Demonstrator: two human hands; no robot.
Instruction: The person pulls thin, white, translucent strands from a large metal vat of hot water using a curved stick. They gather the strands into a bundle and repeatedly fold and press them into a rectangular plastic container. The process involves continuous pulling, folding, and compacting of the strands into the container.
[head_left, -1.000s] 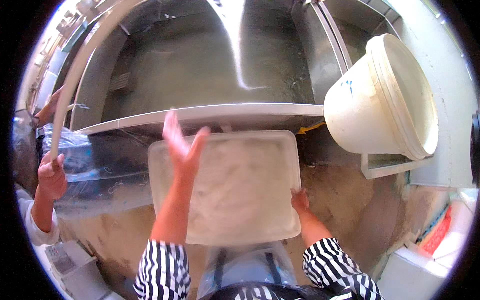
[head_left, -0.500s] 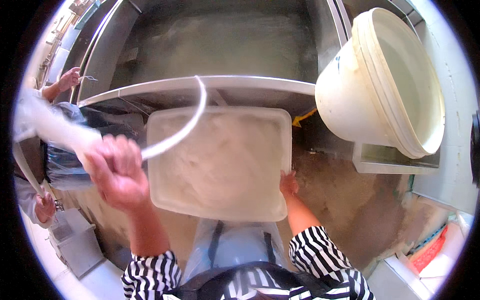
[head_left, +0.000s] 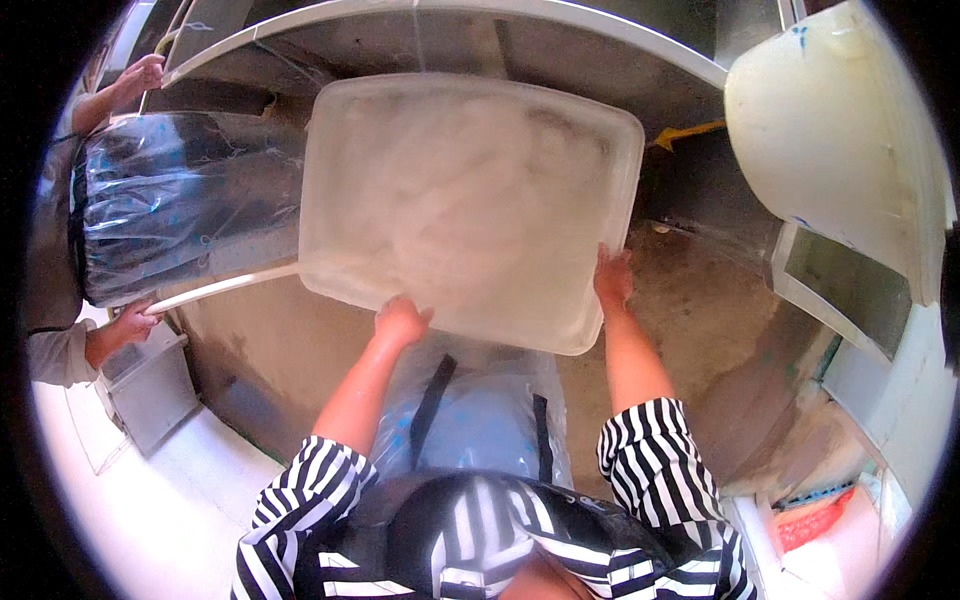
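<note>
A large white rectangular tub (head_left: 630,190) with pale, cloudy contents is in front of me, slightly tilted. My left hand (head_left: 403,322) grips its near rim, the fingers closed around the edge. On the right side my right hand (head_left: 613,277) holds the tub near its close corner, part of the fingers hidden by the wall. A white hose or rod (head_left: 225,288) reaches the tub's left side. Its other end is in a co-worker's hand (head_left: 135,322) at the left; the co-worker's second hand (head_left: 135,80) is raised near the metal basin's edge.
Beyond the tub runs the rim of a metal basin (head_left: 560,12). A big white bucket (head_left: 830,130) stands tipped at the right, above a metal ledge (head_left: 830,300). The co-worker's clear plastic apron (head_left: 190,190) is close by on the left. Brown wet floor (head_left: 700,340) lies below.
My left hand has let go of the white hose and come down onto the tub's near rim. The tub has shifted away from me and turned slightly. The view has tilted down.
</note>
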